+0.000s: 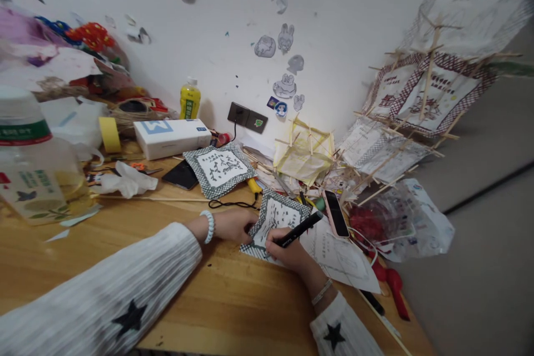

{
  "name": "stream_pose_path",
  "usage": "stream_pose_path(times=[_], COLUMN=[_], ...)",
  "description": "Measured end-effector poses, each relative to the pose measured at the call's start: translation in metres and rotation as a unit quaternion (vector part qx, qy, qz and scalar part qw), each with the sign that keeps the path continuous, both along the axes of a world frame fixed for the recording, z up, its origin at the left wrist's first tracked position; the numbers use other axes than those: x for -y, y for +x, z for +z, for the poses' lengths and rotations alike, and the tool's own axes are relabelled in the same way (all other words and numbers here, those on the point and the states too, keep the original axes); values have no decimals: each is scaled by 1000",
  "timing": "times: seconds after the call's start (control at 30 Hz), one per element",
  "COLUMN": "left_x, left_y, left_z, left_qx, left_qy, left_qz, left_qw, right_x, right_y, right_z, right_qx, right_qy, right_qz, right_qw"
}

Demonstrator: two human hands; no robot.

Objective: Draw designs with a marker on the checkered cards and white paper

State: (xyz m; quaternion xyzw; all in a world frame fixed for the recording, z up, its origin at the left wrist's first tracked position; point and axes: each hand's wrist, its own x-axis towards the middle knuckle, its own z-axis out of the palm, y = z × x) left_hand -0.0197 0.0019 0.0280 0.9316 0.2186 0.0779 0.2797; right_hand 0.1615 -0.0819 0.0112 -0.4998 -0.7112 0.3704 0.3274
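Note:
My right hand [287,247] is closed around a black marker pen [301,229], its lower end down at a paper sheet with a dark checkered border [278,209]. Rows of dark marks fill the sheet's white middle. At its left edge, my left hand [234,225] rests with curled fingers; whether they pinch the paper or only press on it I cannot tell. A similar bordered sheet [223,168] lies farther back, partly over a dark phone [180,174]. A white printed sheet [340,256] extends to the right of my right hand.
A pink-edged phone [336,214] lies right of the sheet. Behind stand a yellow paper lantern [306,151], a tissue box [173,138] and a yellow bottle [191,99]. A large clear bottle [39,172] is at left. Stick-framed paper lanterns [442,86] rise at right.

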Motion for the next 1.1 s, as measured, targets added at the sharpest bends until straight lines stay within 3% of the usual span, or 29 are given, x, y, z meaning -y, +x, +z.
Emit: stream_pose_path(times=[0.23,0.43,0.8,1.1], left_x=[1,0,1,0], left_y=[0,0,0,0], left_z=[0,-2,1,-1], left_qx=[0,1,4,1], left_qy=[2,4,6,11], left_qz=[3,0,1,1], left_qw=[1000,1000,1000,1000], right_x=[-1,-1,-3,-4], right_y=[0,0,-1,-1], right_z=[-3,-2,1,-4], right_qx=[15,2,24,18], right_qy=[8,-30,28,13], right_qz=[-8,-24,-65,-66], right_qw=[1000,999,997,998])
